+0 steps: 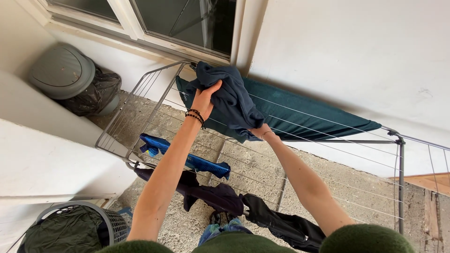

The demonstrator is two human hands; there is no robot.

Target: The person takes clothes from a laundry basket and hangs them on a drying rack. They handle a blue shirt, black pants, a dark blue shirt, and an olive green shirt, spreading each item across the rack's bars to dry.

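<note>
Up high, navy garment (232, 100) over rack edge (154, 75)

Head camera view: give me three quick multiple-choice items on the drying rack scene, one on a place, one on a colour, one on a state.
1. Where is the laundry basket?
A. lower left, on the floor
B. on the rack
C. on the window sill

2. What colour is the garment in both hands?
A. white
B. dark navy
C. red

3. How is the left hand?
A. hanging free
B. flat on the wall
C. gripping the garment

Answers: 1 A, it sits by the wall below the drying rack. 2 B, the bunched cloth is dark navy. 3 C, its fingers close on the cloth, while the right hand is mostly hidden under it.
</note>
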